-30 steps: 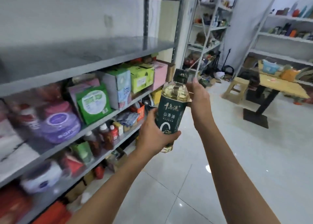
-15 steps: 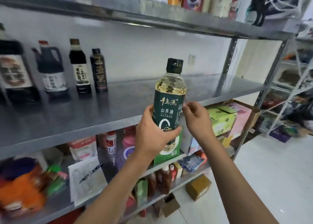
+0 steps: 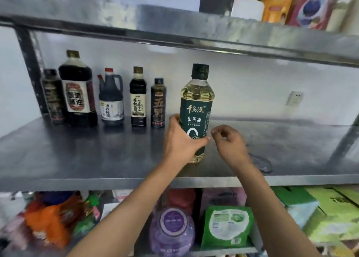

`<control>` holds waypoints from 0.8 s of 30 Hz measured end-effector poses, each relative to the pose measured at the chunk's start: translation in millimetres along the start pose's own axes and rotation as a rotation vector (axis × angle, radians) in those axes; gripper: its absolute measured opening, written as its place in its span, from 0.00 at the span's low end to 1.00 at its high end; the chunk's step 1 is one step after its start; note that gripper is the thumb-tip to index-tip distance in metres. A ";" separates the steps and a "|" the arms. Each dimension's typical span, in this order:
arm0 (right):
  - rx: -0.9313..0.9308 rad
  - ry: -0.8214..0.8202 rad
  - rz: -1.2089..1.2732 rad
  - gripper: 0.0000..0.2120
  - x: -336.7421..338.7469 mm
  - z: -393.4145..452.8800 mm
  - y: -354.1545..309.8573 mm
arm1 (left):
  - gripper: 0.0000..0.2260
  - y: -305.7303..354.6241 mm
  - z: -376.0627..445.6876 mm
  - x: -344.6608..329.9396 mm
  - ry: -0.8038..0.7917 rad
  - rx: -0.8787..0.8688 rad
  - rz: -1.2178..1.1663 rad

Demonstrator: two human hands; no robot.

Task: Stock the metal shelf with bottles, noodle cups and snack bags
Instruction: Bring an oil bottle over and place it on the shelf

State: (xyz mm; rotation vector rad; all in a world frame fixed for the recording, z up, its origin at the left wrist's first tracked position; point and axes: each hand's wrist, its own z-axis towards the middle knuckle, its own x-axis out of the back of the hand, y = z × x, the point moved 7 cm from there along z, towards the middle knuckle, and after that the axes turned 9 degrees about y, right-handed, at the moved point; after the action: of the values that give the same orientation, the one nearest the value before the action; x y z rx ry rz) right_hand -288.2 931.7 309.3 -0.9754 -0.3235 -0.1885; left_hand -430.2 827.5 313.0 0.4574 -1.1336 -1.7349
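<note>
Gripping oil bottle (image 3: 196, 109) upright, left hand (image 3: 181, 140) fingers wrapped | right hand (image 3: 229, 144) beside, loosely curled, empty

Your single head-worn camera looks forward and slightly down, square onto the metal shelf (image 3: 97, 159) from close range. The middle shelf board fills the centre of the frame, the board above crosses the top, the stocked level below runs along the bottom. Both forearms rise from the lower edge. There is no second view to compare.
</note>
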 end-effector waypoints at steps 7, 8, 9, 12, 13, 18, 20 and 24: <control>0.109 -0.234 -0.440 0.08 -36.7 51.0 28.5 | 0.41 -31.3 59.7 -33.3 0.134 0.059 0.076; 0.106 -0.263 -0.476 0.09 -40.3 54.8 31.8 | 0.41 -36.1 66.6 -35.8 0.147 0.061 0.081; 0.112 -0.281 -0.496 0.10 -43.6 59.7 34.2 | 0.41 -41.2 73.4 -38.9 0.161 0.063 0.081; 0.127 -0.315 -0.506 0.11 -52.5 69.3 38.3 | 0.41 -55.2 89.1 -48.0 0.203 0.066 0.087; 0.124 -0.327 -0.505 0.11 -55.9 70.7 39.4 | 0.41 -60.6 93.5 -50.8 0.220 0.072 0.093; 0.145 -0.359 -0.469 0.12 -69.0 81.5 42.8 | 0.41 -73.5 110.9 -66.4 0.265 0.079 0.109; 0.157 -0.353 -0.459 0.12 -71.8 85.7 42.8 | 0.41 -75.0 116.8 -71.7 0.261 0.064 0.113; 0.168 -0.351 -0.430 0.11 -76.6 88.3 46.8 | 0.40 -81.4 126.9 -82.7 0.199 0.045 0.121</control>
State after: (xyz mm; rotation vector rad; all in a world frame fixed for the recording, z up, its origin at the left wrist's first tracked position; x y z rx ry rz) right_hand -362.1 1032.1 291.7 -0.7603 -0.8598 -0.3754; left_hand -526.9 967.9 291.2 0.5644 -1.0378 -1.5253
